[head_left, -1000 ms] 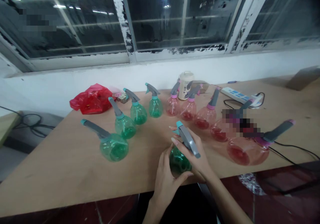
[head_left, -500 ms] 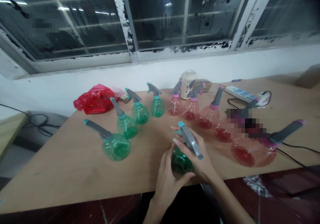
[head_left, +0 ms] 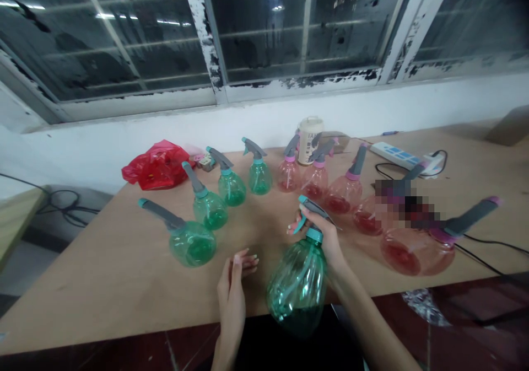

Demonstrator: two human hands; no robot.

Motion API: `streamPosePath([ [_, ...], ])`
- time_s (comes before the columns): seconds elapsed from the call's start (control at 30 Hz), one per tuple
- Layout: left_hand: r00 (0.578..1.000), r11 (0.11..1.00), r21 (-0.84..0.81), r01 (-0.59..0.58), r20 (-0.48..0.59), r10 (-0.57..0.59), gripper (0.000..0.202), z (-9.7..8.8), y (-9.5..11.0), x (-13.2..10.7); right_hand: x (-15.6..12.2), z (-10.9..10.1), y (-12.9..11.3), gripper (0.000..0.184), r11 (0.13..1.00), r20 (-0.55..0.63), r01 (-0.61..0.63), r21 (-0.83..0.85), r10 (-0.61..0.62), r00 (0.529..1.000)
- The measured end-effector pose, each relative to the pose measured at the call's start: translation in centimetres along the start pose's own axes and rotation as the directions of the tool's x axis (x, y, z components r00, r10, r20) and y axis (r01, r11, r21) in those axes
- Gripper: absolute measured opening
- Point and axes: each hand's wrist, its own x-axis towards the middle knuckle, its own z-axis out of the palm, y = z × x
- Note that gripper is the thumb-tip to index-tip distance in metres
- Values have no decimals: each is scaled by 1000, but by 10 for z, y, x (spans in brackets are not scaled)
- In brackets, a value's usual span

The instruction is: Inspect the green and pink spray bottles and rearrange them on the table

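Observation:
My right hand (head_left: 320, 236) is shut on the neck and grey trigger head of a green plastic spray bottle (head_left: 295, 289), which hangs below it over the table's front edge. My left hand (head_left: 234, 285) is open and touches nothing, with its fingers loosely apart just left of that bottle. A row of several green spray bottles (head_left: 192, 244) lies or stands to the left. Several pink spray bottles with red liquid (head_left: 343, 194) extend to the right, ending in a large one (head_left: 413, 252). A pixelated patch hides part of one pink bottle (head_left: 366, 216).
The bottles are on a light wooden table (head_left: 103, 285). Behind them are a red plastic bag (head_left: 157, 166), a cream-coloured tub (head_left: 309, 139) and a white power strip (head_left: 399, 156) with black cables. A white wall and dirty window run along the back.
The green bottle has risen off the table and swung upright in my right hand. My left hand has let go of it and moved left, opening.

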Motion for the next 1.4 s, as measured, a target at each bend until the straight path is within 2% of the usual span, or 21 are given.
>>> streamPosePath([
  [0.07,1000,999,41,-22,12,22,46,-1,0,-1,-2,0,1,23,992,170,-116,49,106,980],
  [0.13,998,993,104,-47,53,42,42,0,0,-4,-6,-1,2,27,976,359,-214,36,187,914],
  [0.17,996,989,137,-59,79,49,39,1,1,-5,-8,0,2,28,969,422,-245,25,212,881],
  [0.23,989,976,201,-89,135,63,35,3,4,-8,-14,1,4,26,963,458,-268,22,229,859],
  [0.4,976,926,348,-148,203,79,30,6,12,-11,-23,5,12,27,954,400,-297,44,256,880],
  [0.57,971,903,392,-176,222,93,28,5,12,-12,-24,2,16,32,942,360,-327,72,281,890],
  [0.8,970,880,436,-187,226,94,28,6,11,-12,-18,-3,16,37,952,315,-279,125,229,921],
  [0.93,973,881,436,-184,207,100,29,7,11,-11,-15,-4,16,40,944,226,-290,160,251,941],
  [1.07,973,881,433,-189,205,108,28,7,11,-11,-16,-3,13,36,953,119,-289,91,278,953],
  [1.23,970,885,424,-194,217,109,27,5,10,-13,-18,2,2,38,966,94,-239,95,231,968],
  [1.4,971,905,394,-162,229,74,30,4,9,-13,-18,4,-11,29,980,58,-109,169,101,993],
])
